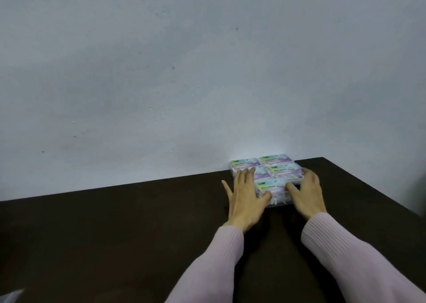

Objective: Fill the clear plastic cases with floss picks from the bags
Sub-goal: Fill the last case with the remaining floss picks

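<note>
Several clear plastic cases with pastel labels lie grouped at the far edge of the dark table (115, 233), against the wall. The nearest case (273, 188) shows white floss picks through its side. My left hand (244, 196) lies with fingers spread against that case's left side, its thumb touching the front corner. My right hand (307, 194) rests with straight fingers against its right side. Behind it lie the back-left case (244, 163), the back-right case (275, 158) and a middle-right case (284, 170). No bags are in view.
A pale grey wall (207, 72) rises directly behind the table. The table's right edge (368, 187) runs diagonally toward the near right. A pale object (11, 295) pokes in at the bottom-left corner.
</note>
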